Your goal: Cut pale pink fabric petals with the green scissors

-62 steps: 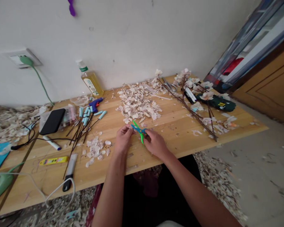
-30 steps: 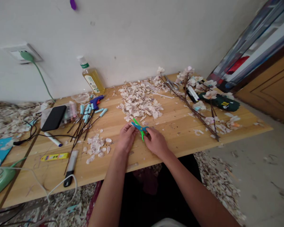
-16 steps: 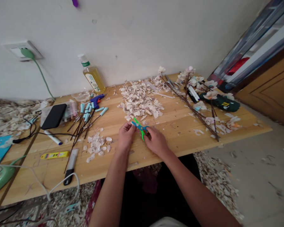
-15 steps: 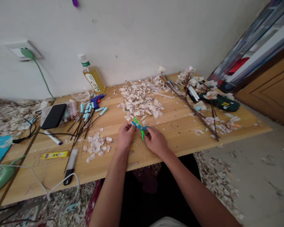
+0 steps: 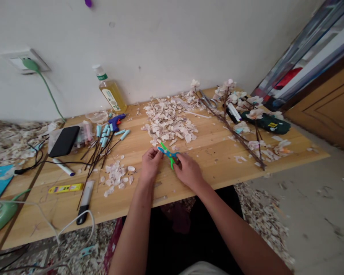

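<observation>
My right hand (image 5: 188, 170) has its fingers in the handles of small blue and green scissors (image 5: 169, 153), whose blades are parted and point up and left. The fingertips of my left hand (image 5: 150, 162) are pinched close to the blue blade's tip. A tiny whitish bit shows there, apparently a pale petal-like flake, mostly hidden by the fingers. Beyond the scissors spreads a large heap of pale flakes (image 5: 168, 118). A smaller group of flakes (image 5: 115, 173) lies left of my left forearm.
Dark stems with light-blue ends (image 5: 104, 139), a blue glue gun (image 5: 116, 122) and an oil bottle (image 5: 111, 91) are at left. A phone (image 5: 64, 141), yellow packet (image 5: 65, 188) and utility knife (image 5: 85, 202) lie farther left. A flowering branch (image 5: 232, 131) occupies the right side.
The view has shifted very slightly. Both hands and the scissors keep nearly the same pose, with the blades still apart.
</observation>
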Demonstrator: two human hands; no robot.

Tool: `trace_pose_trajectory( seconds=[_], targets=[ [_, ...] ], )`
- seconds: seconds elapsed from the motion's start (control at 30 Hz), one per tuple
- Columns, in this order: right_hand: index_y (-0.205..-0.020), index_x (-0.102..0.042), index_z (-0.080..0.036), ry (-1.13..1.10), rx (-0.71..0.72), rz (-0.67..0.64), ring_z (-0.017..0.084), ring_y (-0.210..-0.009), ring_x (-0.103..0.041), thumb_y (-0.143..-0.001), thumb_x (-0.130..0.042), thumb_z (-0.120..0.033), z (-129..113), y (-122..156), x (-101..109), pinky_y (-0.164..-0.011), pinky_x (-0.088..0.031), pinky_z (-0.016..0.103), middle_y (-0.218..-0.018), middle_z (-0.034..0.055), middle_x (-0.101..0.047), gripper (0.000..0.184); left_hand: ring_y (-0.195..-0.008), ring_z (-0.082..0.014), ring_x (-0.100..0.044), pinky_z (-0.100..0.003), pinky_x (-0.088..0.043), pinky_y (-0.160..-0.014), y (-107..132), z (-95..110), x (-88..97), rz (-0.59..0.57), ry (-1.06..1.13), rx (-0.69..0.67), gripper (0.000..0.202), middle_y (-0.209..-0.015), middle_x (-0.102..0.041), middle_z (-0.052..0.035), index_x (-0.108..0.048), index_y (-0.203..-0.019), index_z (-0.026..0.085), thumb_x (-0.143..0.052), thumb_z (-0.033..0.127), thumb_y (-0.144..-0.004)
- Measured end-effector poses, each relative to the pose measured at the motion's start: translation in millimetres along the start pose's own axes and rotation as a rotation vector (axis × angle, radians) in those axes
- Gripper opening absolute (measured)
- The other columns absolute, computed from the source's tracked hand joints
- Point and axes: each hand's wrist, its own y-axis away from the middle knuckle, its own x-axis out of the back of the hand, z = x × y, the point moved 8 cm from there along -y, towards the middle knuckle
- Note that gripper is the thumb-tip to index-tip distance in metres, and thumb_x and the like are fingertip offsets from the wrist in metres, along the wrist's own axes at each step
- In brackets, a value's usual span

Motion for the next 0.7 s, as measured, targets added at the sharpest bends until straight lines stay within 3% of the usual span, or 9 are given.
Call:
trace_pose_trajectory(
  seconds=[0.2, 0.47, 0.7],
  targets=[
    [-0.095, -0.056, -0.023, 0.005, 0.003, 0.006, 0.023, -0.086, -0.057, -0.087, -0.054, -0.024, 0, 0, 0, -0.074, -0.04, 0.033, -0.089, 0.0062, -0.064, 0.008, -0.062, -0.0105, -0.055, -0.022, -0.042, -0.063, 1, 7, -2.3, -0.003, -0.011, -0.012, 0.025, -0.068, -0.064, -0.0001, -0.069, -0.076, 0.017, -0.08, 0.039, -0.07],
    [-0.095, -0.057, -0.022, 0.035, -0.004, 0.015, 0.023, -0.087, -0.057, -0.087, -0.053, -0.022, 2, 1, -1, -0.073, -0.04, 0.033, -0.091, 0.0069, -0.064, 0.009, -0.063, -0.0084, -0.056, -0.021, -0.046, -0.065, 13, -15, -27.9, -0.063, 0.522, 0.277, 0.026, -0.069, -0.062, 0.0004, -0.065, -0.077, 0.015, -0.085, 0.029, -0.067],
    [-0.095, -0.056, -0.021, 0.048, 0.006, 0.02, 0.023, -0.084, -0.058, -0.086, -0.056, -0.023, 0, 1, 0, -0.072, -0.039, 0.032, -0.089, 0.0061, -0.064, 0.01, -0.061, -0.0072, -0.053, -0.019, -0.044, -0.063, 7, -12, -21.2, -0.024, 0.45, 0.153, 0.025, -0.067, -0.061, 0.0016, -0.067, -0.075, 0.015, -0.085, 0.029, -0.065]
  ],
)
